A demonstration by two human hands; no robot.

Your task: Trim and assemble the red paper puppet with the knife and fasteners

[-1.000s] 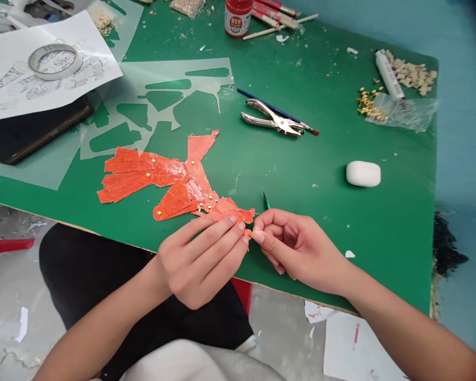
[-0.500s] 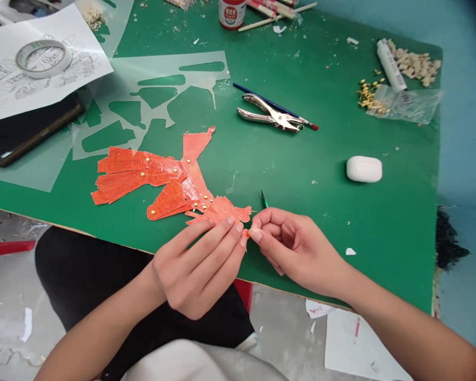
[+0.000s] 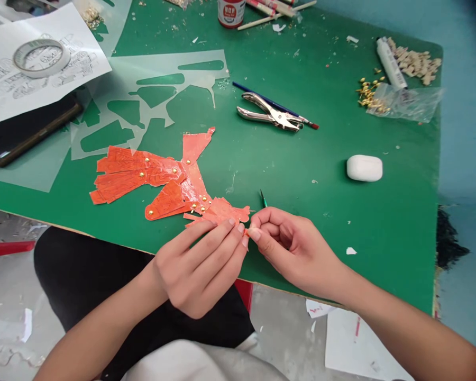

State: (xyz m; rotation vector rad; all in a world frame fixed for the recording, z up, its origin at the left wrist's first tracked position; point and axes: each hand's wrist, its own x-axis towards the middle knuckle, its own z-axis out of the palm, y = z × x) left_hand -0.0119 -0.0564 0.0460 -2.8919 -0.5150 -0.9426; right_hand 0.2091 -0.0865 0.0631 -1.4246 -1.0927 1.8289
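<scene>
An orange jointed puppet (image 3: 192,182), made of flat cut pieces joined by gold fasteners, lies near the table's front edge. My left hand (image 3: 202,264) is closed on its head end, fingers together over the lower side of the piece. Thumb and index finger of my right hand (image 3: 295,246) pinch a small orange tip at that end, touching the left fingertips. What lies beneath the left fingers is hidden. A green pointed tool (image 3: 264,199) shows just beyond the right hand, its rest covered.
Silver hole-punch pliers (image 3: 277,117) and a blue paintbrush (image 3: 307,123) lie behind the puppet. Cut-out translucent sheet (image 3: 115,140), phone (image 3: 27,132), and tape roll (image 3: 57,66) on paper are left. A white case (image 3: 364,168), gold fasteners (image 3: 368,92) and a white tube (image 3: 392,64) are right.
The puppet's head end and lower limb have shifted very slightly left. Both hands keep nearly the same place and grip, and less of the pinched orange tip shows.
</scene>
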